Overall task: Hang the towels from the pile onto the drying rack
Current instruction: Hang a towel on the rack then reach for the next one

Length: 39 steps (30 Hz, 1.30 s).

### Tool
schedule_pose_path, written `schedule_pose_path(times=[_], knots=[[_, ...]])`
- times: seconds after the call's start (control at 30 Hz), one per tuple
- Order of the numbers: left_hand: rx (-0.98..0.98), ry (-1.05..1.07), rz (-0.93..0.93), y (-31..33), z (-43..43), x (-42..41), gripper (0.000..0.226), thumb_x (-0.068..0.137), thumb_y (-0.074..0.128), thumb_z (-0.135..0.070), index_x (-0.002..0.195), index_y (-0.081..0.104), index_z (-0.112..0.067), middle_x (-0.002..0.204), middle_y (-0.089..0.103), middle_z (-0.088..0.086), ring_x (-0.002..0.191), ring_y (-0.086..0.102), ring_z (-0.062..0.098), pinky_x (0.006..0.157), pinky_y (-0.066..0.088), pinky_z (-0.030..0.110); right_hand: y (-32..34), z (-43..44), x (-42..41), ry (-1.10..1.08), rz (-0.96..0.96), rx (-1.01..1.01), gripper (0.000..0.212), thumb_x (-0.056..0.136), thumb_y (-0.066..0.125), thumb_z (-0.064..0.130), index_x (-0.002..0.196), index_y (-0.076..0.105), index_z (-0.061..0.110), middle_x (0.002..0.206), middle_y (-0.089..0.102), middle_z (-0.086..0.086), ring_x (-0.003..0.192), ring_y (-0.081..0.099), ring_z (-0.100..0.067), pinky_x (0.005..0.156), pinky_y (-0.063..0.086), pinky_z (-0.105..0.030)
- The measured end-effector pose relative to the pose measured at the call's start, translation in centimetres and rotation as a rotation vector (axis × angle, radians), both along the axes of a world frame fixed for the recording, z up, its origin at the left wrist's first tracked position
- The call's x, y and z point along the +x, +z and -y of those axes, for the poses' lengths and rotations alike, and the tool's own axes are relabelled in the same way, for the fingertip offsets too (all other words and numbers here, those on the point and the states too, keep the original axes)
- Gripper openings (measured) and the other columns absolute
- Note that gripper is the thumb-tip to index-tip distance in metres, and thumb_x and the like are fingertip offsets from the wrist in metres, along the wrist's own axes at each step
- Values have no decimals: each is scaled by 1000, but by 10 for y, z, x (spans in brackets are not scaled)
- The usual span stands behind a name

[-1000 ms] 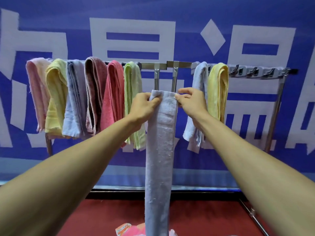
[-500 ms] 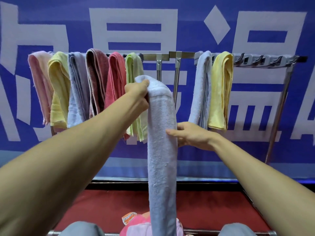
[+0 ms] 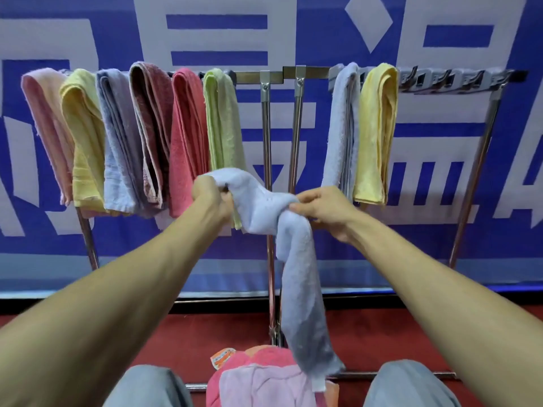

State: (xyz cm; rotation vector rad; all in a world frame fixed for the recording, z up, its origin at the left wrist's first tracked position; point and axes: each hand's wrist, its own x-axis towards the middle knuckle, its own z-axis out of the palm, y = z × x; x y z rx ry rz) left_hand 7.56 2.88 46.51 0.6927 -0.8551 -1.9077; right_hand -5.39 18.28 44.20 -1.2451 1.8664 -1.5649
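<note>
Towel (image 3: pixel 264 207), pale blue, is pinched in both grips, left hand (image 3: pixel 210 198) and right hand (image 3: pixel 326 210) clamped on its folded middle below the drying rack (image 3: pixel 249 77), so I can drape it evenly.

The light is bright and even, with only soft, faint shadows. The picture bends at the sides, so the shiny metal drying rack (image 3: pixel 266 118) looks curved. The bare arms at the bottom look very big and a little fuzzy.
</note>
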Motion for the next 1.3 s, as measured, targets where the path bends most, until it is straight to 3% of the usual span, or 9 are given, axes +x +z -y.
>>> schedule_pose_path(times=[0.13, 0.27, 0.43, 0.57, 0.73, 0.87, 1.0, 1.1, 1.3], knots=[[-16, -330, -28, -66, -24, -10, 37, 84, 34, -6, 55, 55, -9, 56, 55, 4, 43, 54, 13, 53, 47, 22, 26, 6, 2, 20, 184, -106, 6, 88, 65, 5, 92, 67, 1, 44, 57, 10, 38, 51, 0, 43, 43, -16], [-40, -726, -20, -111, -55, -13, 26, 95, 49, -30, 85, 64, -11, 80, 65, 6, 72, 62, 20, 67, 51, 31, 44, 9, 0, -42, 234, -152, 4, 86, 69, 5, 81, 68, 5, 56, 64, 3, 47, 57, -6, 44, 46, -19], [-210, -582, 116, -100, -60, -11, 71, 92, 33, -66, 110, 67, -6, 106, 71, 13, 98, 67, 28, 88, 52, 41, 50, 4, -10, -213, 426, -206, 14, 84, 68, -1, 97, 65, -2, 86, 68, -10, 71, 67, -17, 57, 58, -28], [-527, -490, 249, -91, -67, -9, 31, 91, 61, -32, 109, 68, -8, 103, 72, 6, 88, 67, 21, 69, 51, 28, 49, -4, -23, -255, 605, -259, 28, 85, 65, -4, 112, 60, -2, 90, 67, -13, 75, 66, -19, 52, 59, -30], [-647, -407, 157, -64, -75, -13, 21, 92, 60, -21, 109, 68, -11, 101, 74, 4, 85, 69, 15, 64, 52, 26, 50, -26, -29, -233, 702, -279, 28, 91, 56, -6, 119, 57, -8, 117, 64, -20, 73, 63, -20, 55, 58, -26], [-749, -383, 191, -22, -79, -23, 17, 94, 55, -13, 101, 71, -10, 94, 74, 9, 81, 68, 17, 66, 54, 25, 50, -48, -42, -208, 597, -131, 20, 87, 63, -3, 107, 62, -9, 111, 67, -20, 77, 68, -19, 57, 60, -26], [-867, -427, 214, 28, -92, -39, 15, 92, 57, -14, 89, 71, -7, 76, 72, 7, 70, 67, 20, 68, 55, 31, 52, -71, -47, -320, 73, 229, 15, 83, 72, 11, 81, 63, -1, 79, 61, -14, 62, 56, -18, 52, 51, -25], [-958, -462, 231, 54, -104, -53, 25, 91, 62, -25, 88, 68, -1, 69, 69, 6, 64, 65, 20, 66, 53, 30, 62, -83, -44, -283, -122, 174, 26, 89, 65, 26, 72, 60, 7, 71, 60, -2, 61, 52, -16, 55, 45, -23], [-1047, -517, 285, 84, -116, -58, 29, 91, 62, -24, 85, 69, 3, 79, 70, 15, 70, 65, 23, 73, 54, 34, 72, -86, -32, 158, 254, -80, 22, 97, 54, 23, 102, 68, 6, 93, 72, -4, 80, 68, -11, 74, 57, -27]])
